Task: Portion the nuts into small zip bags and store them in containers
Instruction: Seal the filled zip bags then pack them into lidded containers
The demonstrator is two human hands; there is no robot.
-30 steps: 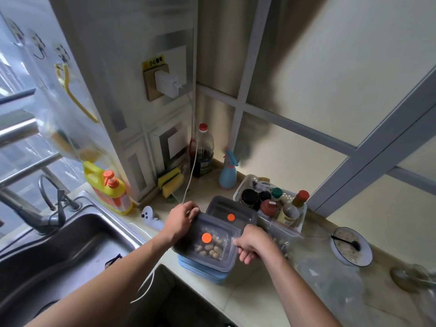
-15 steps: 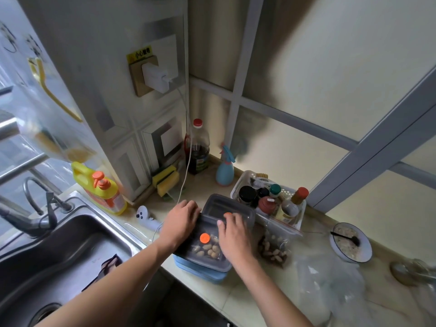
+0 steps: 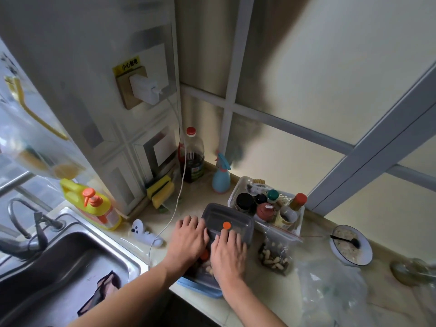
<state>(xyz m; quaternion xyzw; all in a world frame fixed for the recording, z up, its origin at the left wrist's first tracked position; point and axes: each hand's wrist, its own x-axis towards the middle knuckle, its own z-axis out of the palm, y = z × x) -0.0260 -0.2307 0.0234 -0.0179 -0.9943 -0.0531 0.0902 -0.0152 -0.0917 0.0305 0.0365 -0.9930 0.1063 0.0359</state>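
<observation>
On a kitchen counter (image 3: 259,300) beside the sink (image 3: 70,267), the left hand (image 3: 187,241) and right hand (image 3: 227,252) press flat, fingers straight and slightly apart, on a container lid (image 3: 205,271) over nuts. Uneven pressure could leave a corner unsealed. Another lidded container (image 3: 230,219) sits behind; a zip bag (image 3: 274,257) of nuts stands just right.

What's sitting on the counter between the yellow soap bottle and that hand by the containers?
In the head view, a small white controller-like gadget and a white cable lie between the yellow bottle and the left hand.
</observation>
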